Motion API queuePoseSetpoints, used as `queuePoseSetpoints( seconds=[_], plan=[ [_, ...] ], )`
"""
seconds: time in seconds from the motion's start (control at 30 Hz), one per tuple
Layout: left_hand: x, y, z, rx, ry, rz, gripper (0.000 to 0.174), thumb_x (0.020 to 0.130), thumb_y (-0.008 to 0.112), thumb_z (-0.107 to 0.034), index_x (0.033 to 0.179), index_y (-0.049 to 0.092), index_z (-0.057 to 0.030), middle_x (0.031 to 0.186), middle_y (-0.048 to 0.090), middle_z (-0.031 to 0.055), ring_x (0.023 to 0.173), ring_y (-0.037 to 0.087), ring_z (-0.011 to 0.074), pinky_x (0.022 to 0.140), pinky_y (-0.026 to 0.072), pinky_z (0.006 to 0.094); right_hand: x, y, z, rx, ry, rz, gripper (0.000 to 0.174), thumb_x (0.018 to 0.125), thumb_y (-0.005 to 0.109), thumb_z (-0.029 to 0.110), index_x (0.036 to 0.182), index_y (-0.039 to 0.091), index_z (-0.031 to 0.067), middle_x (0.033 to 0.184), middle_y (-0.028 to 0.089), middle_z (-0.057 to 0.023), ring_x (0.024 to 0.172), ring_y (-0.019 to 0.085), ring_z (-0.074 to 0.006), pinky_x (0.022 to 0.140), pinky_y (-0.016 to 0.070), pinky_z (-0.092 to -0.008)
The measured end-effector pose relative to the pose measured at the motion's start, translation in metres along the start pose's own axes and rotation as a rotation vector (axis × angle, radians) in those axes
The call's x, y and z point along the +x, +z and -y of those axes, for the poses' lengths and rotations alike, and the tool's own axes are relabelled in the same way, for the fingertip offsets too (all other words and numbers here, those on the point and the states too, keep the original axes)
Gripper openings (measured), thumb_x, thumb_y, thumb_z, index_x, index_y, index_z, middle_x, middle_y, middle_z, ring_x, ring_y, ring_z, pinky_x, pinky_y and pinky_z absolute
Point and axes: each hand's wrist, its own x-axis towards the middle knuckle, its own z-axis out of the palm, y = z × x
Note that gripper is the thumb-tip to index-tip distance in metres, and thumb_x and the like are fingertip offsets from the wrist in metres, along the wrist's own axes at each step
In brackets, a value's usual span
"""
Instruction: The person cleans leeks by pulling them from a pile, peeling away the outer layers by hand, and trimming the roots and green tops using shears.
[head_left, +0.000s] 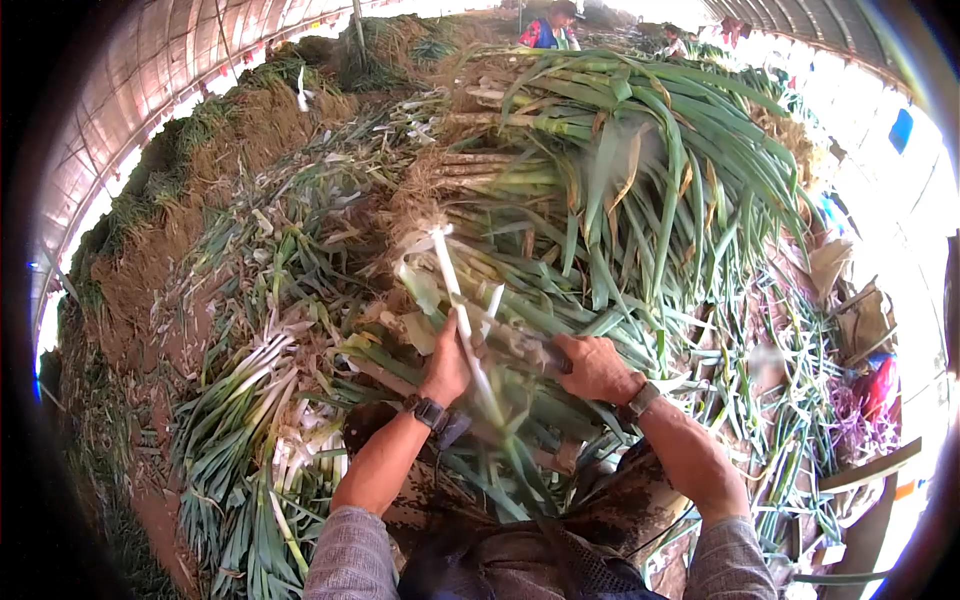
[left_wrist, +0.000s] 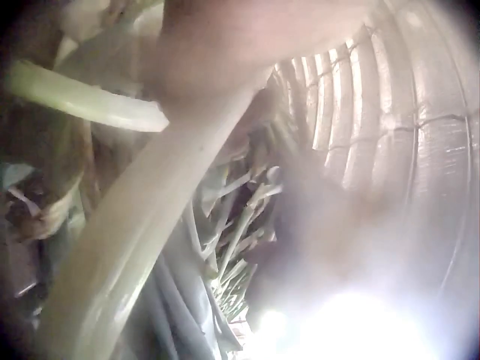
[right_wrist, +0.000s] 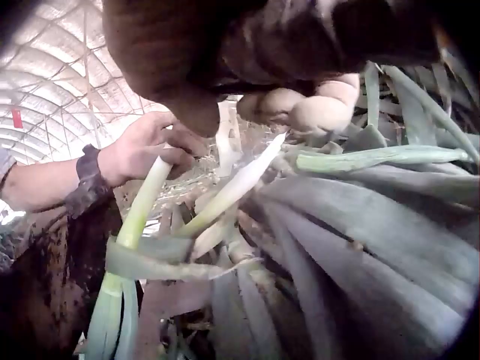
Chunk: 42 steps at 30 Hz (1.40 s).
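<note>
In the head view my left hand (head_left: 447,368) grips a long green onion (head_left: 446,262) by its white shank, root end up and green leaves hanging toward my lap. The pale shank (left_wrist: 150,202) runs down from the fingers in the left wrist view. My right hand (head_left: 598,370) is curled round the dark handle (head_left: 556,356) of a tool, whose blurred front points toward the onion; I cannot tell its kind. From the right wrist, the curled right fingers (right_wrist: 322,112) show above a loose white stalk (right_wrist: 244,180), with the left hand (right_wrist: 154,146) beyond.
A big pile of untrimmed green onions (head_left: 620,180) lies ahead, roots to the left. Cleaned onions (head_left: 255,385) are heaped at my left. Scraps (head_left: 770,430) litter the right side, near a purple net bag (head_left: 868,405). Another person (head_left: 550,30) is at the far end.
</note>
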Motion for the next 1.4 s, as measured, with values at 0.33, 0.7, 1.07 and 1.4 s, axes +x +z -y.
queuePoseSetpoints(
  seconds=[0.33,0.7,1.07,1.4],
  plan=[
    [-0.022,-0.027,-0.096,0.094,0.44,-0.272,0.043,0.099,0.042,-0.055,0.086,0.054,-0.0164,0.056,0.042,-0.0081,0.042,0.037,0.0052,0.034,0.0348,0.0242,-0.028,-0.019,-0.013,-0.158,0.151,0.386,0.035,0.084,0.057,0.035,0.106,0.068,0.0095,0.092,0.069,-0.0193,0.085,0.067,-0.0377,0.079,0.0515,-0.0493],
    [-0.131,-0.019,-0.311,1.124,0.976,-0.662,0.051,0.096,0.048,-0.058,0.09,0.064,-0.0093,0.06,0.047,-0.0062,0.045,0.041,0.0036,0.04,0.0345,0.023,-0.052,-0.031,-0.018,-0.125,0.211,0.553,0.035,0.079,0.063,0.035,0.095,0.068,0.0038,0.086,0.067,-0.0217,0.087,0.064,-0.0413,0.08,0.0494,-0.0508],
    [-0.152,-0.148,-0.246,1.706,0.42,-0.608,0.034,0.094,0.057,-0.034,0.097,0.068,-0.0016,0.089,0.069,0.0157,0.078,0.065,0.0208,0.068,0.0503,0.0344,-0.048,-0.013,-0.022,-0.175,0.191,0.572,0.032,0.077,0.063,0.027,0.093,0.065,0.0001,0.084,0.066,-0.0235,0.086,0.062,-0.0431,0.078,0.0478,-0.0513],
    [-0.001,-0.123,0.017,0.775,-0.058,-0.24,0.017,0.095,0.055,-0.015,0.103,0.065,-0.0043,0.1,0.068,0.0077,0.091,0.065,0.0187,0.078,0.0536,0.0372,0.01,0.037,0.0,-0.206,0.101,0.456,0.036,0.078,0.061,0.029,0.098,0.063,-0.0009,0.091,0.066,-0.0233,0.087,0.064,-0.0434,0.081,0.0481,-0.052]
  ],
)
